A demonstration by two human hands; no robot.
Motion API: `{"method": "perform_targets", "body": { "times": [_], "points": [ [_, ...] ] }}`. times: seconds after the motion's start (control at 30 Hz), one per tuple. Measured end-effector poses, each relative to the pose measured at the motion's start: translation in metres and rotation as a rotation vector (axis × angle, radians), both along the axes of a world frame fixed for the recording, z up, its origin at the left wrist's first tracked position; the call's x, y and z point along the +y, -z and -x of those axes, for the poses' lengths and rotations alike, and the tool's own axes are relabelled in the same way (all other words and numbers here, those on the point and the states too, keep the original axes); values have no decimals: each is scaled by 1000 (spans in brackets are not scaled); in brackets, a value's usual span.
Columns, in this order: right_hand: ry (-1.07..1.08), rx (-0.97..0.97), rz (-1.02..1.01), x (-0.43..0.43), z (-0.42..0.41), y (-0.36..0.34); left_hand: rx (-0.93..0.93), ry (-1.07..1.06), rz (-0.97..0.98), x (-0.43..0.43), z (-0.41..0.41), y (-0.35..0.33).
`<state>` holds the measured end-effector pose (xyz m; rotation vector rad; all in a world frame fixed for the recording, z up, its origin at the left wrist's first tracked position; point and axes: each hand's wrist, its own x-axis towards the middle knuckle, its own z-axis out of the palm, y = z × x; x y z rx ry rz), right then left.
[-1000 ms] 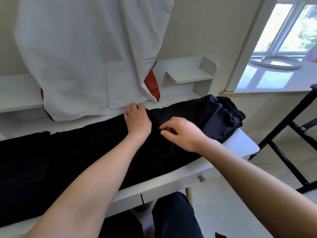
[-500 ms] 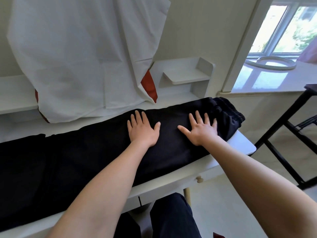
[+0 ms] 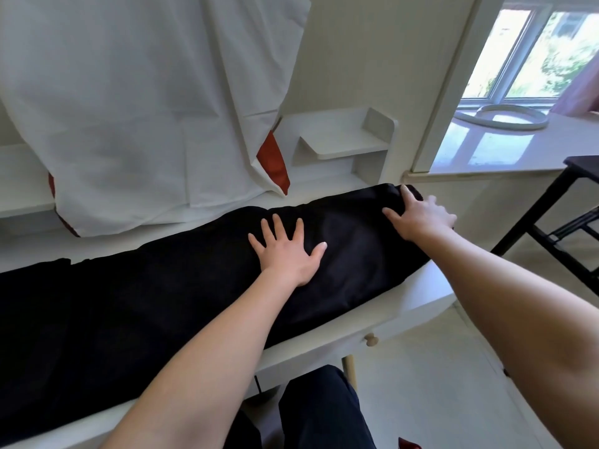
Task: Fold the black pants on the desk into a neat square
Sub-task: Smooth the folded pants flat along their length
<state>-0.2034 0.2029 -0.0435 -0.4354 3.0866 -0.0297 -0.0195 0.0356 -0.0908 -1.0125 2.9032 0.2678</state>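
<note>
Both lay flat on the long black fabric pants [image 3: 162, 303]: left hand [image 3: 285, 254] spread wide, right hand [image 3: 418, 218] open-ish, outer fingers hidden tbh.

Tally of what is in view, kind by kind.
One pair of black pants [image 3: 162, 303] on one white desk [image 3: 421, 303]; two hands, left hand [image 3: 288, 251] and right hand [image 3: 421, 218]; one white sheet [image 3: 146, 108]; one small shelf [image 3: 343, 144]; one drawer knob [image 3: 371, 339]; one pale ring [image 3: 500, 116]; one black frame [image 3: 551, 215], possibly a stool, cut off at the edge.
</note>
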Motion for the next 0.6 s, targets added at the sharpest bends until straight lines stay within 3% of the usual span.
{"method": "perform_targets", "body": {
  "times": [0.3, 0.43, 0.53, 0.6],
  "points": [
    [13, 110, -136, 13, -2, 14, -7, -21, 13, -2, -6, -2],
    [-11, 160, -242, 5, -13, 3, -51, 47, -127, -10, -8, -13],
    [-210, 252, -98, -22, -47, -5, 118, 52, -291, -24, -18, -24],
    [-378, 190, 37, -45, -85, -4, 186, 45, -219, -30, -32, -26]
  ]
}}
